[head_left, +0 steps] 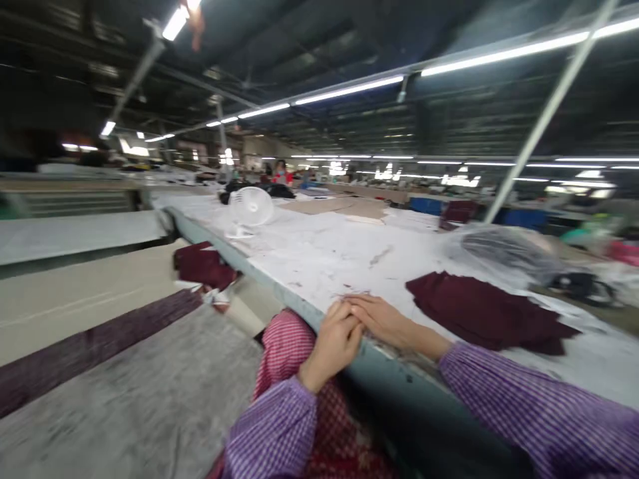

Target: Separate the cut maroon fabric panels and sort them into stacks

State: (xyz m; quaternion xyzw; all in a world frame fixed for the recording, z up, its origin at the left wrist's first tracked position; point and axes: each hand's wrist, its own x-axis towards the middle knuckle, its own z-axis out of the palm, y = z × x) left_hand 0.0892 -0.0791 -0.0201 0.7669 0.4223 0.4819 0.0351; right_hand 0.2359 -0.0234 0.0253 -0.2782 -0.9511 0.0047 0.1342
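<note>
My left hand (335, 340) rests at the near edge of the long white-topped table (319, 243), its fingers curled. Whatever it may hold is hidden. My right hand (379, 319) lies against it from the right, fingers stretched out flat over the table edge and touching the left fingers. I can make out nothing in the right hand. To the right of my hands, a flat stack of dark maroon cut fabric pieces (486, 309) lies on the white surface.
A white fan (250, 206) stands farther along the table. Left of the edge are maroon fabric (204, 265) and a cream cloth strip (100, 283). Clear plastic (509, 249) lies at right beside a slanted pole (549, 110). A person in red (282, 176) is far back.
</note>
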